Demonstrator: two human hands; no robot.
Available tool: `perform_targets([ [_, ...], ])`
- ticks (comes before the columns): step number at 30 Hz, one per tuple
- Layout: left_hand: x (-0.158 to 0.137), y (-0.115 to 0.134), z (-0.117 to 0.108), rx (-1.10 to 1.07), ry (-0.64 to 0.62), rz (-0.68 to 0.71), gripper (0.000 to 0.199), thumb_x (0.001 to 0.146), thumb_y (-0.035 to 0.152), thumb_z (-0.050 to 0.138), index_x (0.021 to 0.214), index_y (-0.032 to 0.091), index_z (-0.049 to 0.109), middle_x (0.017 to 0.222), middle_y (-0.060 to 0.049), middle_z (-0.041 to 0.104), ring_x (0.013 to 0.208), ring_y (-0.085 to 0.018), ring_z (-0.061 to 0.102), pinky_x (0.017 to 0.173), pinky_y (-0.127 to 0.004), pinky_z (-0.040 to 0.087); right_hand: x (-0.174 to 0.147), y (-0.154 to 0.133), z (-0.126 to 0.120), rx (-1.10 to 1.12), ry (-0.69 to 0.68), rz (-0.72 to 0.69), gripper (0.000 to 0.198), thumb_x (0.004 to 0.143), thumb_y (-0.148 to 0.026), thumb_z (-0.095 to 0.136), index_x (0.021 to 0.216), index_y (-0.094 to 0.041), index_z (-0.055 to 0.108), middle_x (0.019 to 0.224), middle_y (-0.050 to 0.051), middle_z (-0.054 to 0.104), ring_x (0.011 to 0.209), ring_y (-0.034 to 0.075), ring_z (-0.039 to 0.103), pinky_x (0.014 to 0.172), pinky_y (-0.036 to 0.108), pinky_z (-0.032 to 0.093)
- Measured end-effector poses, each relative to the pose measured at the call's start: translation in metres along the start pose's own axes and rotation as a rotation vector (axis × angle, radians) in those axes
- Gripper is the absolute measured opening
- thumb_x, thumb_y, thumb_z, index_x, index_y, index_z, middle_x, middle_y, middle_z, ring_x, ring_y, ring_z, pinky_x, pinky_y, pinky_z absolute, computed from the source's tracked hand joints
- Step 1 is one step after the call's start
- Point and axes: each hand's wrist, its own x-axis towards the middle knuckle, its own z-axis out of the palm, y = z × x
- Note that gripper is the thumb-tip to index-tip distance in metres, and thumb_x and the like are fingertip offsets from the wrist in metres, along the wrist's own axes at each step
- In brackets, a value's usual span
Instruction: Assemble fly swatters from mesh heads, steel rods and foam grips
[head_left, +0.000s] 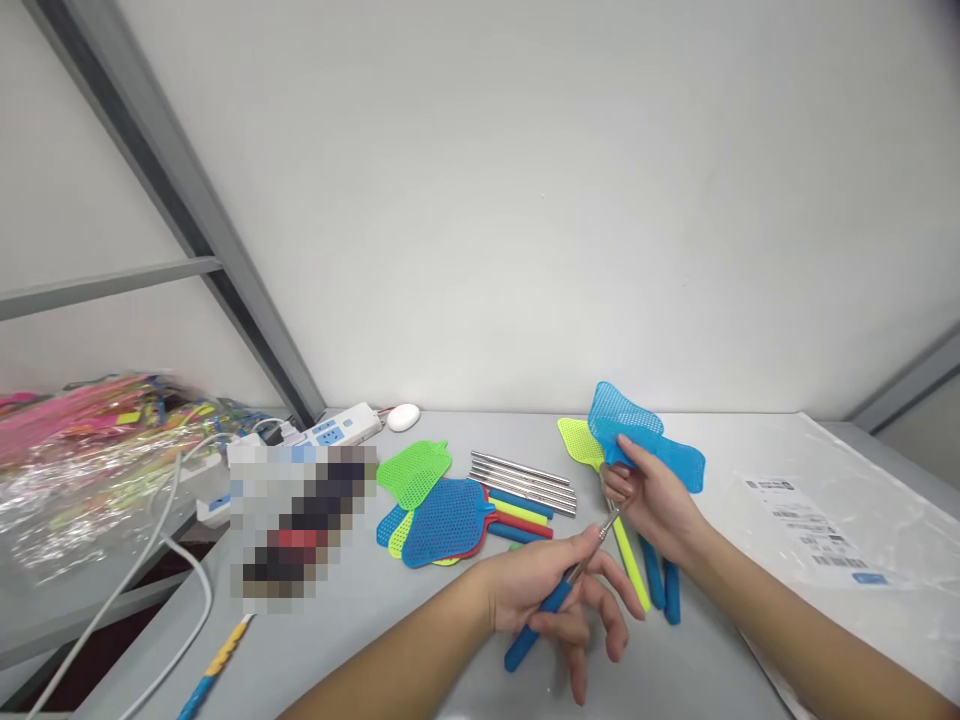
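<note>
R hand [651,490], right of the metal rods [525,479], has thumb and index pinching the blue mesh head [622,408] close to its neck, other fingers curled under. L hand [536,577], on the near side of the rods, has the blue grip [551,602] lying across the palm, thumb pressed along its steel shaft [604,530], remaining fingers spread and loose. Shaft tip points at the R fingers; can't tell if tip & neck touch, as the fingers cover that spot.

For a good fit, line neck & shaft up straight first, then push along the axis only. Pinch at the neck, not out on the mesh, b/c thin plastic prob. flexes. Wrap the L fingers round the grip (thumb alone looks a weak hold, imo) so it can't roll. A slight twist may help seating; a light tug = good check.

Watch clearance: the yellow swatter [631,567] and blue swatter [684,463], right of the rods, lie under/beside the R hand. Loose heads [446,522] left of the rods are well clear; spare grips [517,511], just nearer than the rods, sit close to the L hand.
</note>
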Motion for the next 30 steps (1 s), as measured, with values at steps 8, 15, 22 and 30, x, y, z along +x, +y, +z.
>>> perform_targets([
  [8, 0.003, 0.005, -0.007, -0.068, 0.227, 0.185, 0.052, 0.096, 0.056, 0.025, 0.086, 0.016, 0.057, 0.058, 0.005, 0.056, 0.028, -0.001, 0.025, 0.066, -0.037, 0.054, -0.009, 0.012, 0.003, -0.136, -0.006, 0.002, 0.044, 0.086, -0.041, 0.064, 0.065, -0.021, 0.031, 0.053, -0.01, 0.025, 0.045, 0.005, 0.014, 0.042, 0.021, 0.01],
  [15, 0.005, 0.005, -0.006, -0.116, 0.21, 0.194, 0.048, 0.098, 0.052, 0.024, 0.083, 0.018, 0.054, 0.057, 0.006, 0.05, 0.03, -0.002, 0.023, 0.069, -0.037, 0.053, -0.008, 0.013, 0.001, -0.234, 0.023, -0.079, 0.045, 0.09, -0.044, 0.058, 0.064, -0.022, 0.029, 0.051, -0.01, 0.025, 0.045, 0.005, 0.015, 0.044, 0.024, 0.011],
  [22, 0.006, 0.006, -0.004, -0.131, 0.205, 0.197, 0.046, 0.098, 0.05, 0.024, 0.081, 0.018, 0.052, 0.058, 0.007, 0.047, 0.033, -0.002, 0.024, 0.072, -0.036, 0.052, -0.012, 0.012, -0.003, -0.431, 0.038, -0.167, 0.046, 0.093, -0.047, 0.051, 0.058, -0.021, 0.035, 0.047, -0.007, 0.034, 0.039, 0.006, 0.028, 0.043, 0.026, 0.016],
  [30, 0.005, 0.007, -0.004, -0.136, 0.169, 0.176, 0.045, 0.099, 0.05, 0.026, 0.078, 0.018, 0.05, 0.056, 0.008, 0.044, 0.032, -0.002, 0.024, 0.072, -0.038, 0.052, -0.013, 0.014, -0.004, -0.462, 0.018, -0.176, 0.048, 0.093, -0.048, 0.049, 0.054, -0.02, 0.038, 0.045, -0.006, 0.036, 0.038, 0.007, 0.031, 0.043, 0.026, 0.02],
])
